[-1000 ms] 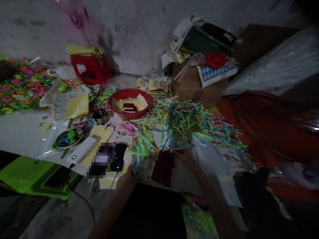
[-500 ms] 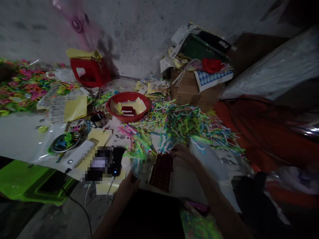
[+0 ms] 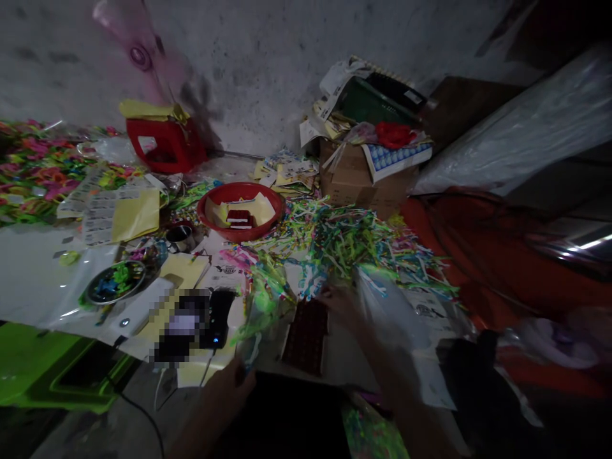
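Low at the table's front edge, my left hand [image 3: 234,387] is closed, with a thin pale-blue and white strip [image 3: 252,352] standing up at its fingertips. My right hand [image 3: 340,305] reaches over the top right corner of a dark red board [image 3: 305,336] lying on the table, its fingers curled together beside several blue and white beaded strips [image 3: 310,284]. What those fingers hold is too dark to make out. Behind the board spreads a heap of green, white and multicoloured strips [image 3: 356,236].
A red basin [image 3: 241,234] holds paper and dark red blocks. To the left are a black phone [image 3: 221,319], a white power bank [image 3: 143,307], a metal cup [image 3: 180,238] and a round dish [image 3: 117,284]. A cardboard box [image 3: 368,186] stands behind; a clear plastic bag [image 3: 392,312] lies right.
My left hand has come back towards me and to the left, with the pale strip at its fingertips. My right hand stays by the board's upper corner. The view has shifted slightly.
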The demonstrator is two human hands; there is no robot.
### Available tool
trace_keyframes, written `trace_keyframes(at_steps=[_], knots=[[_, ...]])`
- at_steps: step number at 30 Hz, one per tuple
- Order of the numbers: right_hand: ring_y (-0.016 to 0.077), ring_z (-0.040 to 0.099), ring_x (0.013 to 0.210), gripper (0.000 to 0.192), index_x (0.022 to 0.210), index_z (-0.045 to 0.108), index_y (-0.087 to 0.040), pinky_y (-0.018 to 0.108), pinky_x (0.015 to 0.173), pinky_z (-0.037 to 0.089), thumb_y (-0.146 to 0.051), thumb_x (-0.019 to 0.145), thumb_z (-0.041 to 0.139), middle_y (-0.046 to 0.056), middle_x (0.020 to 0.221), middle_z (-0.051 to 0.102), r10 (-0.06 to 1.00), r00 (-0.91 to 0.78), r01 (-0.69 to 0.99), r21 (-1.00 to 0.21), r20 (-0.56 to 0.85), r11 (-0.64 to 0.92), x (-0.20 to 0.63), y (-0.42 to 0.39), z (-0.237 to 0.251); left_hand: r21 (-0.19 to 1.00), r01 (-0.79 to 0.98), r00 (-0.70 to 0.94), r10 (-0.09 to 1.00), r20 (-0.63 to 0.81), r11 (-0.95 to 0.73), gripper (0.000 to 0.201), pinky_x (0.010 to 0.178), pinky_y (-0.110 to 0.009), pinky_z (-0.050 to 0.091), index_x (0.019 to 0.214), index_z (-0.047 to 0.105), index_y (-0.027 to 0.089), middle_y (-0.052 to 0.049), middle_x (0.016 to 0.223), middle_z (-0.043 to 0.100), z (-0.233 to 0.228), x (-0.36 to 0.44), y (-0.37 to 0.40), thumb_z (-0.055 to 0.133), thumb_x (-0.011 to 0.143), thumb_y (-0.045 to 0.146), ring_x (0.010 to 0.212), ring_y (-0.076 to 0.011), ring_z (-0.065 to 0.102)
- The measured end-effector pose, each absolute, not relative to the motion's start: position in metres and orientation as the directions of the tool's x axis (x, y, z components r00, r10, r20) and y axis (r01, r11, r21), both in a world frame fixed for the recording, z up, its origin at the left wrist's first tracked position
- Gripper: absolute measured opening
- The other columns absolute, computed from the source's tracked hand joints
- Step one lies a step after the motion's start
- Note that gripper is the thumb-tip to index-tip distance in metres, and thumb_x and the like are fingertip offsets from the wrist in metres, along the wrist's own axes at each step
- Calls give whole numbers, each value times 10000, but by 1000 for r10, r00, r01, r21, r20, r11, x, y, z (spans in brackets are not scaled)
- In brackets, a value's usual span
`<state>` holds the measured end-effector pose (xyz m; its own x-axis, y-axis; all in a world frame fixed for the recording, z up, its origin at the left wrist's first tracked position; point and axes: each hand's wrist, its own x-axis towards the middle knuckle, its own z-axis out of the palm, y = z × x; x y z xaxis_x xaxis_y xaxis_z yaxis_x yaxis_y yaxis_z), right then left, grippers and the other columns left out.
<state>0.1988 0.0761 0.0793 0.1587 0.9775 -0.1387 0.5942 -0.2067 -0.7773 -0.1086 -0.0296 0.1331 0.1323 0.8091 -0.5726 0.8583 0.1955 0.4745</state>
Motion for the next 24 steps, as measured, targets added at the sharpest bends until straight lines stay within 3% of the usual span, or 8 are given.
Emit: trace_keyframes(at_steps=[3,5,8,10,15,19,22,24], knots=[[214,609,715,333,847,640,-168,346,699,459,-459,695,586,90,843,669,933,353,612,-738,-66,-283,181,34,74,493,857,205,780,-592,148,172,603,-240,356,790,530,215,2,730,657,159,-125,-36,427,863,333,695,-171,607],[191,580,645,424,762,634,-180,309,626,442,-585,744,508,56,694,635,925,346,549,-766,-156,-335,156,-1,74,499,861,261,758,-598,98,166,592,-240,350,797,557,224,9,736,671,176,-132,-40,452,844,344,693,-173,613],[119,497,465,651,739,670,-164,240,437,377,-733,770,356,40,634,621,832,-177,331,-828,-526,-453,105,-47,84,455,890,295,737,-609,20,144,584,-244,346,846,598,242,5,775,697,196,-127,-42,477,825,318,707,-182,633],[106,521,457,732,864,698,-160,225,403,386,-788,741,342,53,751,666,721,-425,137,-826,-548,-547,73,-66,93,398,917,287,730,-620,-22,169,600,-251,364,908,617,251,-11,827,714,202,-114,-43,478,827,302,753,-200,655],[183,649,786,568,828,725,-180,306,766,517,-710,697,570,38,763,697,904,-181,-24,-918,-387,-397,56,-69,104,370,923,323,734,-597,-106,300,747,-286,435,1120,596,247,-58,994,715,188,-83,-42,504,835,247,930,-238,657],[183,636,569,600,800,715,-161,339,569,551,-728,634,611,52,665,687,921,-28,10,-921,-390,-390,112,-35,92,403,915,237,837,-494,-21,234,766,-278,451,1078,585,239,-39,998,703,157,-86,-35,483,894,340,907,-206,658],[206,679,687,534,730,710,-176,358,654,573,-672,532,721,80,804,720,936,181,-71,-953,-302,-294,161,-1,83,344,939,136,883,-448,30,248,763,-281,462,1130,538,226,-56,1152,638,129,-94,-25,444,920,318,933,-187,646],[212,688,713,492,777,716,-202,349,635,577,-592,484,786,57,812,723,945,160,-111,-956,-287,-271,184,17,81,308,950,95,896,-434,48,297,727,-282,476,1202,493,234,-73,1259,568,110,-96,-21,453,913,293,967,-191,635]])
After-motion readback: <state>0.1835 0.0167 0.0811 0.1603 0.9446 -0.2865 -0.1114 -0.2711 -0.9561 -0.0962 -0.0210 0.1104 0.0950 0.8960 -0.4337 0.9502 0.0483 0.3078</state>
